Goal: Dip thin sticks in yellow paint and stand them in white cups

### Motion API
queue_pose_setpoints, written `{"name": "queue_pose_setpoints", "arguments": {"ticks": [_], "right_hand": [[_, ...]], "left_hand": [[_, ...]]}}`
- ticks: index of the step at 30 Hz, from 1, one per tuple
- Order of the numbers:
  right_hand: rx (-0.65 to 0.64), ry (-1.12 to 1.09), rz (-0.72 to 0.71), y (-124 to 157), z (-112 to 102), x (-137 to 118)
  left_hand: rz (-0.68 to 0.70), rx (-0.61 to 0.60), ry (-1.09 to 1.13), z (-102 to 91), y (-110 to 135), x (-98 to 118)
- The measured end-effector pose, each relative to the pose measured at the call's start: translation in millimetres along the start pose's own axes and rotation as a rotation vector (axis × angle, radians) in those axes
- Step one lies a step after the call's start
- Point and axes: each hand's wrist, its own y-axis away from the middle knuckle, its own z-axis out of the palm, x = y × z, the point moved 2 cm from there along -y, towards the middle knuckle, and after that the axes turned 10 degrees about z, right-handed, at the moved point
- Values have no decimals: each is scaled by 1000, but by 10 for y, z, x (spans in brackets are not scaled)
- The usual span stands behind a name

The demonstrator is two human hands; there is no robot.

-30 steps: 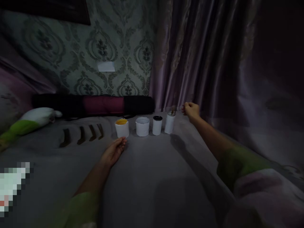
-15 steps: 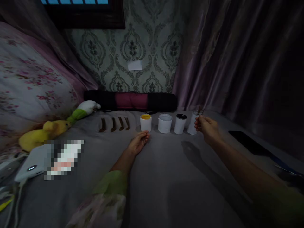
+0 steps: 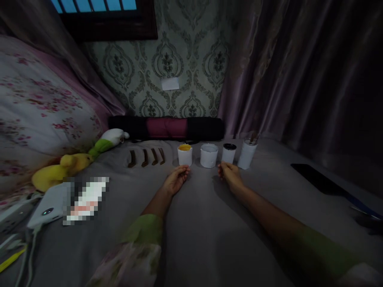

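Left hand [image 3: 176, 181] half-curls, empty, by a yellow-filled cup [image 3: 184, 157] — right hand [image 3: 231, 176] curls, hold unclear, before a black-topped can [image 3: 228, 156].

No lettering, brand or number can be read. Beyond the left hand [image 3: 176, 180], the pale card [image 3: 170, 83] on the wall shows nothing legible; left of that hand, the sheet [image 3: 86, 201] is pixelated and the white device's [image 3: 56, 195] lit spot [image 3: 48, 211] is too small.
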Motion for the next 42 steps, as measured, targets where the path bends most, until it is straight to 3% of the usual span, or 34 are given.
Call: {"name": "queue_pose_setpoints", "arguments": {"ticks": [12,18,21,26,29,36,42], "right_hand": [[30,151,-98,-155,53,355],[38,206,-190,-125,56,342],[51,210,-173,-103,51,330],[25,213,-170,-110,40,344],[33,225,-179,-123,31,355],[-23,160,-163,-96,39,323],[-13,149,-157,-111,42,345]], "left_hand": [[5,-15,-9,-16,1,-10],[22,-31,-68,-9,-27,-19],[96,-91,-257,102,-6,-3],[444,-354,-798,377,100,144],[525,-489,-1139,338,85,237],[582,-194,-1564,-120,-124,511],[486,38,-1585,-251,-247,680]]}}
